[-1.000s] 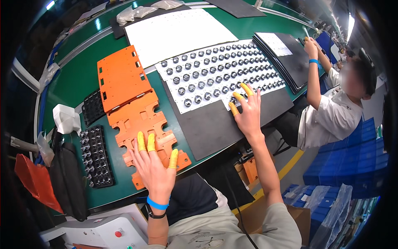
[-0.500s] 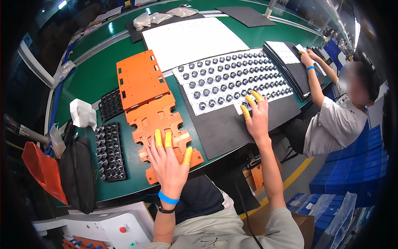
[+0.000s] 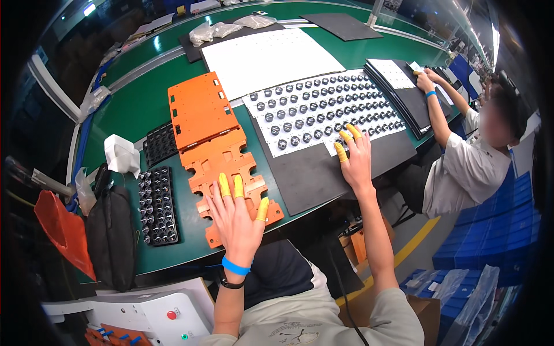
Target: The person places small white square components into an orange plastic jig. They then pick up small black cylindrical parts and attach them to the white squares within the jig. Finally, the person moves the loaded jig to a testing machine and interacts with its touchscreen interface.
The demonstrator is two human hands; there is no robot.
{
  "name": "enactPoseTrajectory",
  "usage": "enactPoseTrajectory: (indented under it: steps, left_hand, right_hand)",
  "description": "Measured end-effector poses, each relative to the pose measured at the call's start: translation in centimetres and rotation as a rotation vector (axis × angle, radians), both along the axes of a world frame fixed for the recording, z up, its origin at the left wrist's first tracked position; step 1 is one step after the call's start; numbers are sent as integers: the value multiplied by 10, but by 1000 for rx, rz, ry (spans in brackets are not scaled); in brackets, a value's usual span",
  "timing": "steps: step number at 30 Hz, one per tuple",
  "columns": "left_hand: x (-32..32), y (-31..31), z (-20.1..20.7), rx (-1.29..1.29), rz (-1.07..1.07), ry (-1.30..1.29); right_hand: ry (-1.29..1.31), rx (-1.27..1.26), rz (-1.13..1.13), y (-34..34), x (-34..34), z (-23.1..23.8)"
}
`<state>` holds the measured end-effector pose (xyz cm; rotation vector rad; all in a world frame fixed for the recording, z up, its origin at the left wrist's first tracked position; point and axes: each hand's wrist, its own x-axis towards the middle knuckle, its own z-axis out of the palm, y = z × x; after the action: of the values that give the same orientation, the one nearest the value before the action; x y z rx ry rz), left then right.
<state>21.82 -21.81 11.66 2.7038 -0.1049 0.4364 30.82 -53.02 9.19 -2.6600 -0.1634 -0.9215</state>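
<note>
1. Clock reads from mid-view, 12 at the far side.
2. At 7 to 8, the left hand [image 3: 234, 222] lies flat, thumb spread, over the lower orange jig [image 3: 222, 158]; I see nothing in its grasp.
3. At 3, the right hand [image 3: 358, 164] has half-bent fingers at the near edge of the white board [image 3: 285, 135]; whether it pinches a part, I cannot tell.
4. The board, at 1, bears rows of round black parts and overlaps a black mat [image 3: 311, 184].
5. All rest on a green table [image 3: 138, 98].
6. At 8, a black tray [image 3: 171, 196] of shiny parts; at 9, a darker tray [image 3: 161, 145] beside the jig.
7. At 12, a white sheet [image 3: 265, 63]; beyond it, clear bags [image 3: 224, 29].
8. At 3, a co-worker [image 3: 467, 161] reaches over the table.
9. Between 3 and 4, blue boxes [image 3: 485, 236]; at 4, a yellow floor line [image 3: 407, 254].
10. At 7, a white machine [image 3: 153, 314] with a red button [image 3: 171, 315].
</note>
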Motion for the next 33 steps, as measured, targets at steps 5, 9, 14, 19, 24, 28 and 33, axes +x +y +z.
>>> enactPoseTrajectory:
  steps: [5,9,14,19,24,28,33]
  left_hand:
    - [0,-1,-1,3,2,0]
    - [0,-1,-4,0,5,-14]
    - [1,-1,-8,20,5,-37]
    - [1,-2,-12,91,25,-36]
    - [2,-5,-13,104,27,-51]
    - [6,-4,-16,88,21,-85]
    - [6,2,-20,104,13,-77]
  right_hand:
    - [7,14,-6,-2,1,-1]
    - [11,41,-6,-2,1,-1]
    - [-8,38,-21,-4,0,-3]
    - [-48,66,-26,-3,0,-6]
    - [-79,110,1,-8,2,-9]
    - [-112,141,-2,-8,8,-11]
    - [-159,104,33,-6,8,-11]
